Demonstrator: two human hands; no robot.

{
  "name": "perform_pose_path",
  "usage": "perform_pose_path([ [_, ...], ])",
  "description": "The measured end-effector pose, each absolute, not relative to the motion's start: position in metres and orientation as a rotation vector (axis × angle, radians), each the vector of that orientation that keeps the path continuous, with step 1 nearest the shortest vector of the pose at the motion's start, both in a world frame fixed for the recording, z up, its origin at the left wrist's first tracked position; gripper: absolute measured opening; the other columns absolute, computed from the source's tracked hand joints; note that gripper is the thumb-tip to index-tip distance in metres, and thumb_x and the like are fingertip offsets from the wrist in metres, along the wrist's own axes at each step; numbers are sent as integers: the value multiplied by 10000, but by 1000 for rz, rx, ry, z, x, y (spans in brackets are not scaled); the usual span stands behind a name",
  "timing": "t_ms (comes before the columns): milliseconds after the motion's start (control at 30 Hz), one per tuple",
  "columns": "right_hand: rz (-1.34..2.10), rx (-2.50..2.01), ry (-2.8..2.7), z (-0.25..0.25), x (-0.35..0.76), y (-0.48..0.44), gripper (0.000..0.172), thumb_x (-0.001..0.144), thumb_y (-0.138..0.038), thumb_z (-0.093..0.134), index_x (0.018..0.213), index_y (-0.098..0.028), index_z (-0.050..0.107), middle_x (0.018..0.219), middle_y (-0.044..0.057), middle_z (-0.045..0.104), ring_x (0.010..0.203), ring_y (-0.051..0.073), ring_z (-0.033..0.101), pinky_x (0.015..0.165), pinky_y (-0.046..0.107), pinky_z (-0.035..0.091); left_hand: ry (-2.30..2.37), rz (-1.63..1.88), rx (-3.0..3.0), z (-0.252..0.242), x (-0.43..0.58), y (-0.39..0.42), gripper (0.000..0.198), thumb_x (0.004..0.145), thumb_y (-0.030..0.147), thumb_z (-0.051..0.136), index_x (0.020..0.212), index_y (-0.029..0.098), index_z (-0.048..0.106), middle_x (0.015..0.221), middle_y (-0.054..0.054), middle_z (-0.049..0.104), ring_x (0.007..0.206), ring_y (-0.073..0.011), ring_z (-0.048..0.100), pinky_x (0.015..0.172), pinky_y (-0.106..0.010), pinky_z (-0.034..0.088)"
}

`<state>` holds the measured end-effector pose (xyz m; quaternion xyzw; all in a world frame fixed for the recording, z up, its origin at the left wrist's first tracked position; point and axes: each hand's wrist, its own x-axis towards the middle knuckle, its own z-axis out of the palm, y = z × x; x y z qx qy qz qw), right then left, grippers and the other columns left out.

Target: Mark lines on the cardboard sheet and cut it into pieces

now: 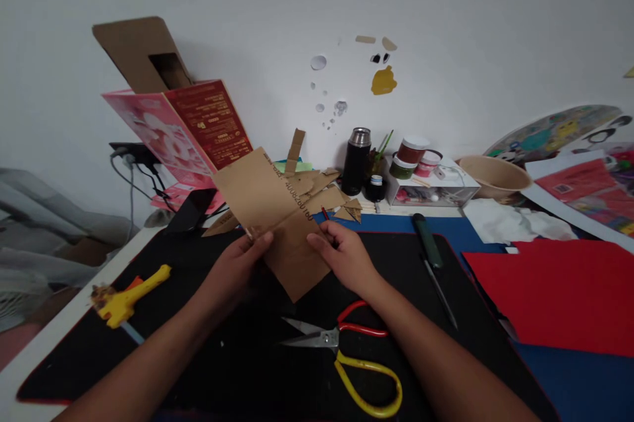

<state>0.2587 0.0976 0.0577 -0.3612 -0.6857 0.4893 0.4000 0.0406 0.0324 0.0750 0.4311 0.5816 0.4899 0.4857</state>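
Note:
A brown cardboard piece with printed digits and a crease across it is held up over the black mat. Its left edge is pinched by my left hand, thumb on the near face. On the opposite edge my right hand grips it the same way, thumb in front and fingers partly hidden behind. Below the cardboard, scissors with one red and one yellow handle lie on the mat, blades parted. To the left rests a yellow glue gun.
Cardboard scraps are heaped behind my hands. A black thermos and paint jars stand along the wall. At right lie a dark green utility knife, a pen and red sheets. A pink-red folded card stands at left.

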Motion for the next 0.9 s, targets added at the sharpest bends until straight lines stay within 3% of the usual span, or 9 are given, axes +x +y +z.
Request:
perform_pose_path([
  [200, 1350, -927, -1755, 57, 258, 91, 350, 1000, -565, 592, 932, -223, 627, 684, -45, 564, 561, 147, 547, 532, 248, 418, 1443, 1503, 895, 79, 35, 47, 685, 682, 720, 867, 1084, 174, 770, 1107, -112, 825, 1101, -360, 747, 947, -451, 603],
  [367, 976, -986, -2095, 73, 271, 78, 228, 1039, -406, 637, 955, -206, 706, 696, -30, 648, 634, 154, 614, 624, 265, 420, 1491, 1540, 992, 80, 14, 52, 632, 760, 731, 817, 1088, 192, 777, 1148, -92, 814, 1180, -346, 719, 972, -402, 586],
  [433, 863, -992, -2282, 83, 282, 67, 166, 1021, -357, 693, 1064, -207, 749, 771, -15, 715, 695, 164, 666, 674, 276, 438, 1458, 1531, 978, 77, 11, 54, 611, 781, 717, 814, 1090, 191, 779, 1104, -83, 820, 1162, -343, 728, 966, -399, 589],
  [533, 841, -1052, -2485, 96, 305, 46, 304, 996, -404, 751, 1233, -214, 754, 882, 22, 779, 779, 195, 731, 705, 288, 483, 1437, 1560, 930, 71, 10, 62, 610, 773, 712, 828, 1085, 189, 781, 1082, -80, 824, 1118, -337, 743, 954, -401, 596],
  [667, 836, -1133, -2704, 103, 333, 19, 527, 908, -467, 841, 1353, -209, 727, 1222, 125, 781, 1122, 317, 736, 945, 393, 544, 1369, 1615, 929, 62, 10, 76, 640, 755, 729, 830, 1098, 190, 782, 1099, -95, 826, 1105, -344, 747, 960, -419, 601],
  [900, 875, -1328, -2893, 86, 345, -7, 747, 800, -123, 824, 1507, -255, 622, 1485, 132, 642, 1323, 382, 619, 1124, 515, 504, 1286, 1623, 840, 52, 14, 87, 651, 697, 712, 879, 1066, 182, 798, 1067, -114, 829, 1072, -356, 759, 923, -434, 615],
])
